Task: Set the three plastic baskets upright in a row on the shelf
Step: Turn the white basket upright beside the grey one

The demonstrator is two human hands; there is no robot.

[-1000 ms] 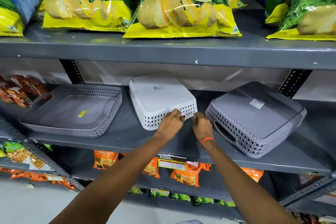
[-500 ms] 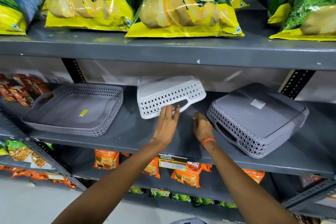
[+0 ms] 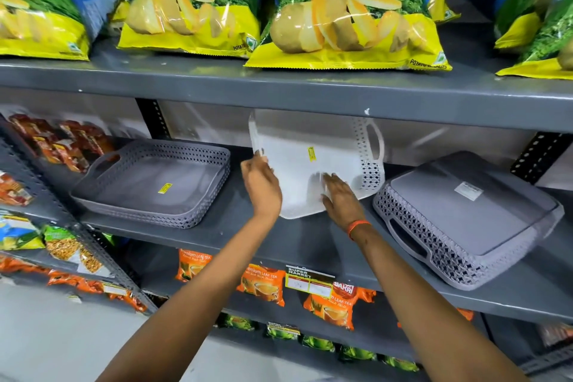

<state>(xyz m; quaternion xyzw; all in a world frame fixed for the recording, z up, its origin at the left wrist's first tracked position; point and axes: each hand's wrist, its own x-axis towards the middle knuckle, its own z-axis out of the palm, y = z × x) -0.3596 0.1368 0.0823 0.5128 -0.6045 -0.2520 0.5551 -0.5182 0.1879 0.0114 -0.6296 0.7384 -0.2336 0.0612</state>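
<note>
Baskets: 3 on the middle shelf (image 3: 310,245), 1 white, 2 grey. White basket (image 3: 313,161) is in both hands, tipped up w/ its open inside facing the camera, low corner near the shelf; can't tell if it touches. Left hand (image 3: 262,186) has its fingers (image 3: 259,158) curled on the basket's left edge, holding it. Right hand (image 3: 341,198) lies flat against the basket's lower inside, fingers (image 3: 328,180) spread wide and blurred; an orange band (image 3: 356,228) sits on that wrist. Small yellow sticker (image 3: 311,154) inside the white basket, text too small to read.

Left grey basket (image 3: 155,183) sits upright, open side up, well apart from the white one, also w/ 1 yellow sticker (image 3: 165,187), unreadable. Right grey basket (image 3: 465,217) lies upside down, base up, just beside the white one, w/ 1 white label (image 3: 468,191), unreadable.

Top shelf (image 3: 279,87): 5 chip bags at least partly in view, blue/green/yellow; one chip bag (image 3: 192,9) reads "CRUNCH...", another chip bag (image 3: 356,12) reads "SALTED" and "POTATO...".

Below: orange tea packs (image 3: 263,284) marked "Premium LEAF TEA", at least 3, and a price tag (image 3: 310,281) reading "SUPER MARKET". Red packets (image 3: 62,139) at far left, text unreadable.
</note>
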